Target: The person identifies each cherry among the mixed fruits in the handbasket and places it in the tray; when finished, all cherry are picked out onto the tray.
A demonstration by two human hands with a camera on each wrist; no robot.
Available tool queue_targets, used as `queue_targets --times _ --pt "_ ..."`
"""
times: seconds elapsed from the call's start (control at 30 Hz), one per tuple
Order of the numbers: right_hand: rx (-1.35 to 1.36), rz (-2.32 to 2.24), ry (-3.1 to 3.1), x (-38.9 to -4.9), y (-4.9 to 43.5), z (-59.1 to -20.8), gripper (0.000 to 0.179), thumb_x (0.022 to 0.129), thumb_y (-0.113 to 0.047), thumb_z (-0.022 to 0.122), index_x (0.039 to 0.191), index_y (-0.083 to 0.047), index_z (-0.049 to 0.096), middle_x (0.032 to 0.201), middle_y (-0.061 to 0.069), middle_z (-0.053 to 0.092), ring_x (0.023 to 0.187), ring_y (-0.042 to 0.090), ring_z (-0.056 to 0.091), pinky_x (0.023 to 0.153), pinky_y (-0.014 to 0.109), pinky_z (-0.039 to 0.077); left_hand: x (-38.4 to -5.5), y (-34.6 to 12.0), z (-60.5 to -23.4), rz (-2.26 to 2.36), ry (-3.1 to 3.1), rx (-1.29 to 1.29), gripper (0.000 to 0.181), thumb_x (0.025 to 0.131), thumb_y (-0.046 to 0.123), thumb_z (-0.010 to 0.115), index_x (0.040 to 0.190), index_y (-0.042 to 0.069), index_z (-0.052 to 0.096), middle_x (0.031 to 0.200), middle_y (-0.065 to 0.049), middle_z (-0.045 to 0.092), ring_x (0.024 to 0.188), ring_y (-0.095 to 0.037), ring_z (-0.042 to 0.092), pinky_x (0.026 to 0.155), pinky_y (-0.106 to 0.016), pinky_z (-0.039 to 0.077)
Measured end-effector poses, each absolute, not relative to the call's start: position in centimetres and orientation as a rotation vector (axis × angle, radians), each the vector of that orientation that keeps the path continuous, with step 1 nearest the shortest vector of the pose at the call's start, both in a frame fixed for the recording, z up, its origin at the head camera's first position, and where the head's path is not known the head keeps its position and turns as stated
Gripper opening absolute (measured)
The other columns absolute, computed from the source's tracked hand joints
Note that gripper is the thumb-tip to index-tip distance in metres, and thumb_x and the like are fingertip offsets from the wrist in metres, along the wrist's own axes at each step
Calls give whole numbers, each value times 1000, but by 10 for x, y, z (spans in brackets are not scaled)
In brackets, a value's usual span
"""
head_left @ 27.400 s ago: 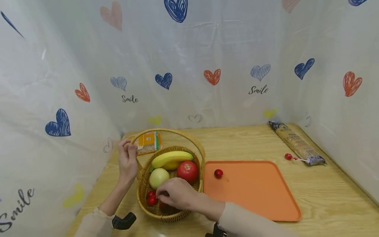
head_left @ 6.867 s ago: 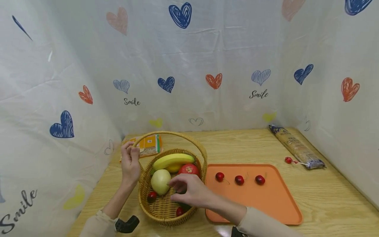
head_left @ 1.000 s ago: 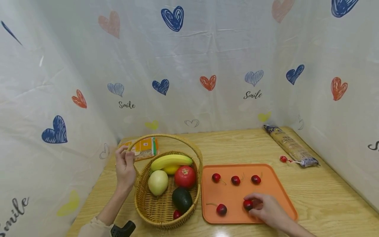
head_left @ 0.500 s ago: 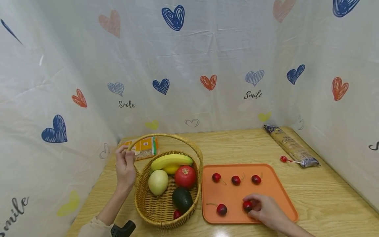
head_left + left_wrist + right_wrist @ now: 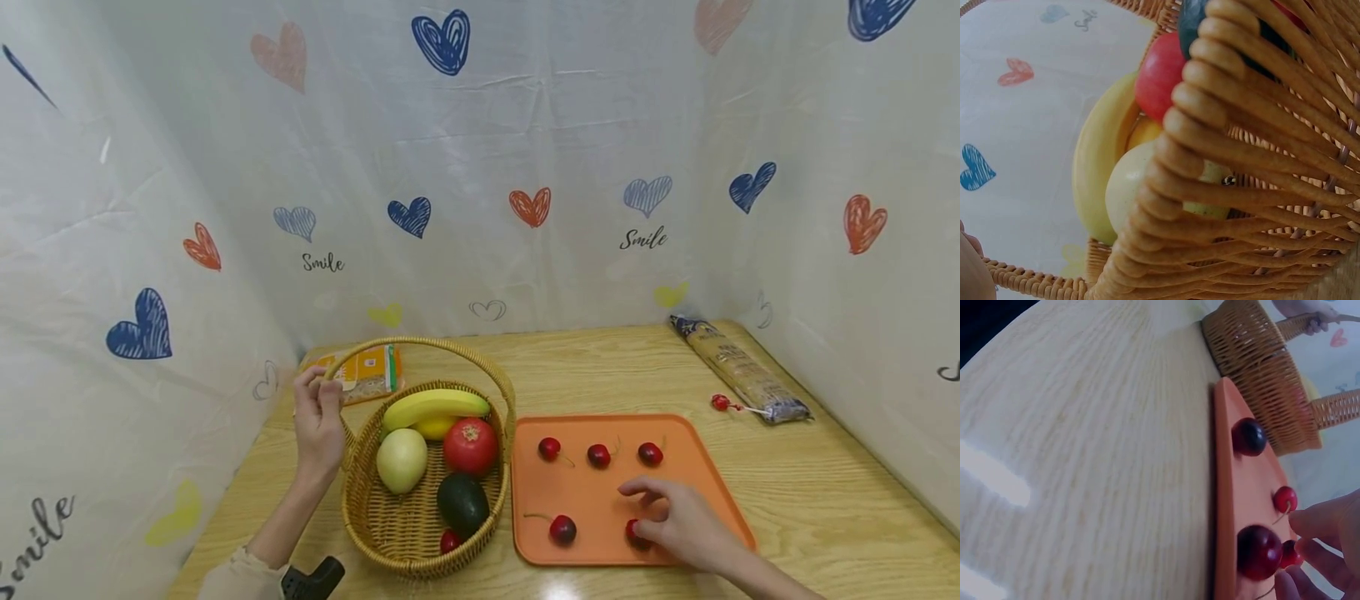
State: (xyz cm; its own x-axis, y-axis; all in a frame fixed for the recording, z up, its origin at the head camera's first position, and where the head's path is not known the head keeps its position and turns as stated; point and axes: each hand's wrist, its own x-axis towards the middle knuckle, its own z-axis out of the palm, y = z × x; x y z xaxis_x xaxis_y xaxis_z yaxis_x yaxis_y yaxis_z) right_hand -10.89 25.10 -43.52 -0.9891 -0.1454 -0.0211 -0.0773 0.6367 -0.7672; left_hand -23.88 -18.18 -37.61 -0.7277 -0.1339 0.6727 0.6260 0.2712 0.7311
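On the left, my left hand (image 5: 318, 425) grips the arched handle (image 5: 420, 340) of a wicker basket (image 5: 408, 571). Inside it lie bananas (image 5: 435, 407), a pale green pear-like fruit (image 5: 402, 461), a pomegranate (image 5: 470, 447), a dark green avocado (image 5: 462, 505) and one cherry (image 5: 450, 541). My right hand (image 5: 686, 521) is over the near right of the orange tray (image 5: 592, 500), thumb and forefinger spread apart. Beneath the thumb sits a dark red cherry (image 5: 1259, 552), partly hidden in the head view. Another cherry (image 5: 562, 530) is to its left, and a row of cherries (image 5: 598, 456) lies behind.
An orange food packet (image 5: 371, 375) lies behind the basket. At the back right are a long wrapped package (image 5: 738, 367) and a red lollipop (image 5: 721, 402). A printed curtain (image 5: 480, 167) hangs around the wooden table (image 5: 570, 367).
Over the last second my right hand lets go of the cherry on the tray and its fingers spread. Earlier, cherries moved from basket to tray. My left hand stays at the handle.
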Motion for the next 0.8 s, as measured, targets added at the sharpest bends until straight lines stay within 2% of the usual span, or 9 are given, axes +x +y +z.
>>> queue_targets --times 0.13,0.47,0.7,0.8 --pt "-246 -1378 2746 -113 246 -426 35 78 -8 74 112 -6 65 103 11 62 88 27 59 65 25 50 -241 -182 -377 -1518 -1890 -449 23 104 9 33 120 -6 34 74 -1 40 53 -10 27 49 -27 25" --pt "-399 -1544 2603 -118 206 -407 29 85 -9 69 113 -7 64 110 13 61 97 32 59 74 27 51 -218 -169 -357 -1507 -1909 -446 21 103 5 31 116 -11 33 76 2 41 56 -9 29 54 -25 28" --pt "-651 -1669 2525 -122 170 -395 24 86 -12 68 110 -11 65 104 3 64 91 19 62 77 29 51 -217 -169 -352 -1501 -1899 -465 21 103 5 31 115 -12 33 73 -10 39 55 -9 28 53 -26 27" --pt "-729 -1695 2478 -124 153 -388 22 87 -12 68 109 -10 66 103 1 64 91 19 63 78 30 51 -217 -169 -353 -1514 -1894 -466 21 103 5 31 115 -12 33 73 -8 38 54 -9 27 52 -26 26"
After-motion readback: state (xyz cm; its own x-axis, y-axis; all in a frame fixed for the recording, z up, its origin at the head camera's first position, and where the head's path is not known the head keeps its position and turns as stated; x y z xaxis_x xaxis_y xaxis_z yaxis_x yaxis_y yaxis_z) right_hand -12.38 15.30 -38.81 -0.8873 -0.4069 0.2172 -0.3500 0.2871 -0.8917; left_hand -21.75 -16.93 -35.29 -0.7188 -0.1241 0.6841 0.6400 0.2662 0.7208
